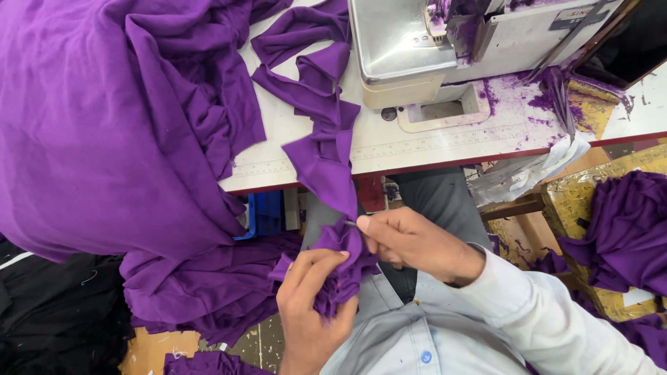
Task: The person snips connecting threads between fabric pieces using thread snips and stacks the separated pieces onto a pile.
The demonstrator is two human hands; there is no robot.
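Purple strip: a narrow band of knit cloth. It trails from beside the machine, over the front edge of the surface and down into both hands.
Left hand: below the front edge, its grip closed around the bunched lower end of the strip, fingers curled over the wad.
Right hand: just beside the left. Thumb and forefinger pinch the strip where it enters the bunch; whether something small sits in that pinch cannot be told.
Step in hand: it looks like the strip's end is being gathered or picked at between the two grips, off the surface and over the lap.
Next move: my judgement is that it calls for the left grip to hold firm while the right pinch works finely. The strip needs slack, since it drags over the front edge.
Pile: a big purple mass over the left end of the surface, spilling past the edge.
Heap: more purple cloth at the right, well apart from the hands.
Black cloth: low at the left, under the pile.
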